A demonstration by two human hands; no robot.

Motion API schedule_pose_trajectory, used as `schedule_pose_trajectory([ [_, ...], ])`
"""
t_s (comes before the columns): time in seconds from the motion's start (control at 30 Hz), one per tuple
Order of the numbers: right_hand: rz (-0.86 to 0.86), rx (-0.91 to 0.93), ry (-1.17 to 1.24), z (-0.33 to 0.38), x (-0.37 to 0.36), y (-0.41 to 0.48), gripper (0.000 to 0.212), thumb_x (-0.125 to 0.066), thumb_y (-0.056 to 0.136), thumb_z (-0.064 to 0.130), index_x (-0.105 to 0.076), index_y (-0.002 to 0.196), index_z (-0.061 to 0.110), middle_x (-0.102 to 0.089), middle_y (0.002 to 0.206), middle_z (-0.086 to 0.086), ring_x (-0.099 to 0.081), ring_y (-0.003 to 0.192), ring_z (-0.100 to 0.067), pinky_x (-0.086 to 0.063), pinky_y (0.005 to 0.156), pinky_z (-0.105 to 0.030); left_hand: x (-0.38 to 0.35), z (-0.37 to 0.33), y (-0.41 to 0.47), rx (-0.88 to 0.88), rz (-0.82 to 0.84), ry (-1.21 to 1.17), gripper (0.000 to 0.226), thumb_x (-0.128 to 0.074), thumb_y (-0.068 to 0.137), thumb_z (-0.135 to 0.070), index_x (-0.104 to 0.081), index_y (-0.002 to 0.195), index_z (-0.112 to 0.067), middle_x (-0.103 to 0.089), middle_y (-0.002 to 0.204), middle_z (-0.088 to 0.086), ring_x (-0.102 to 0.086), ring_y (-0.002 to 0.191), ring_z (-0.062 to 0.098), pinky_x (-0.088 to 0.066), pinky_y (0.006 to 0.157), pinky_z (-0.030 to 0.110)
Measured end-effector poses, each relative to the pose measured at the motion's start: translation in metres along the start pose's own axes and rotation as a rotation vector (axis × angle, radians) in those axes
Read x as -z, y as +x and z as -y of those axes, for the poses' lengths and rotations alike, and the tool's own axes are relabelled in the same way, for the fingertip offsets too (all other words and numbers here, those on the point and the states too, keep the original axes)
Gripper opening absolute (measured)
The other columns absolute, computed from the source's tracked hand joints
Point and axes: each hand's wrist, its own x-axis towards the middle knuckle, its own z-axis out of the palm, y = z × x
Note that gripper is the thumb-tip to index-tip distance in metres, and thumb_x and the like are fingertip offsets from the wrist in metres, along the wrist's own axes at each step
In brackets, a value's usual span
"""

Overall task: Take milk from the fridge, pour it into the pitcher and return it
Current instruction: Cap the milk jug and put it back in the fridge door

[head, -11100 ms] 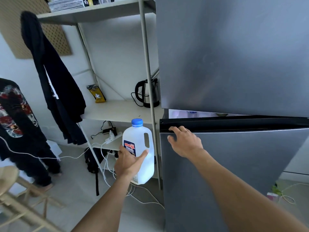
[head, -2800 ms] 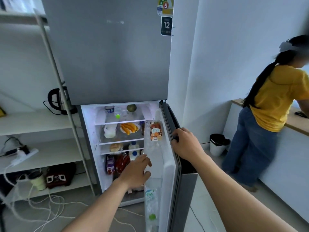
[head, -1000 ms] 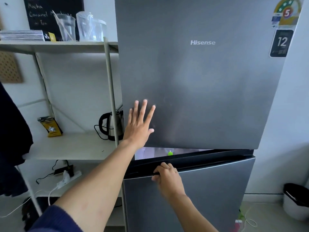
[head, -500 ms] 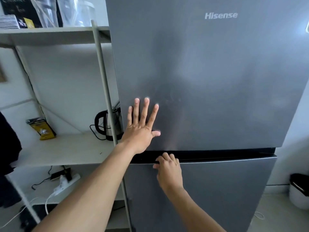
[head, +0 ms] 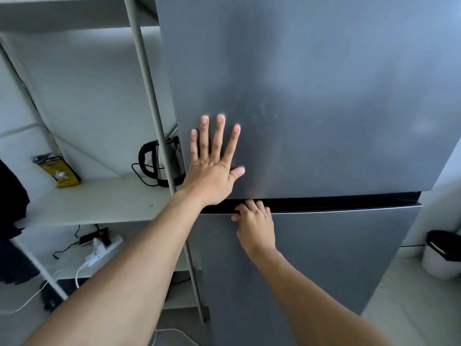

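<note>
Facing the fridge [head: 324, 96], we see both its doors shut and no milk anywhere in view. Our left hand [head: 212, 176] lies flat on the upper door, its fingers [head: 219, 136] spread wide and holding nothing. Our right hand [head: 254, 226] sits just below, its fingers curled into the dark handle groove [head: 336, 202] atop the lower door [head: 324, 258]. Left of the fridge, a kettle [head: 162, 161] stands on a shelf [head: 94, 198], with a power strip [head: 102, 248] below. A bin [head: 444, 255] is at the right.
</note>
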Motion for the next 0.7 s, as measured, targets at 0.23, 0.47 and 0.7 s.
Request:
schedule_pose_trajectory([
  [0.23, 0.051, -0.011, 0.006, 0.0022, 0.005, 0.0035, 0.011, -0.069, 0.083, 0.015, -0.071, 0.092, 0.01, -0.066, 0.095, -0.006, -0.056, 0.09, -0.032, -0.042, 0.078, -0.038, 0.0033, -0.002, 0.0008, 0.001, -0.026, 0.019, 0.09, -0.039, 0.1, -0.051, 0.034, 0.146, -0.024, 0.024, 0.16, 0.021, 0.024, 0.144, 0.048, 0.03, 0.11, 0.05],
  [0.47, 0.038, -0.022, 0.004, 0.0015, 0.0028, 0.0004, 0.01, -0.069, 0.082, 0.013, -0.071, 0.091, 0.01, -0.066, 0.094, -0.006, -0.056, 0.089, -0.032, -0.041, 0.077, -0.037, -0.0014, -0.0025, -0.0012, -0.002, -0.044, 0.061, 0.086, -0.04, 0.099, -0.051, 0.015, 0.155, -0.017, 0.015, 0.162, 0.024, 0.016, 0.145, 0.051, 0.024, 0.112, 0.053],
  [0.7, 0.075, -0.026, -0.005, -0.0019, 0.0013, 0.0019, 0.013, -0.067, 0.083, 0.01, -0.07, 0.095, 0.01, -0.066, 0.099, -0.01, -0.055, 0.092, -0.035, -0.039, 0.077, -0.04, 0.0035, -0.0077, -0.0037, 0.017, 0.026, 0.063, 0.087, -0.043, 0.098, -0.05, 0.013, 0.156, -0.018, 0.017, 0.162, 0.021, 0.019, 0.146, 0.048, 0.023, 0.114, 0.053],
])
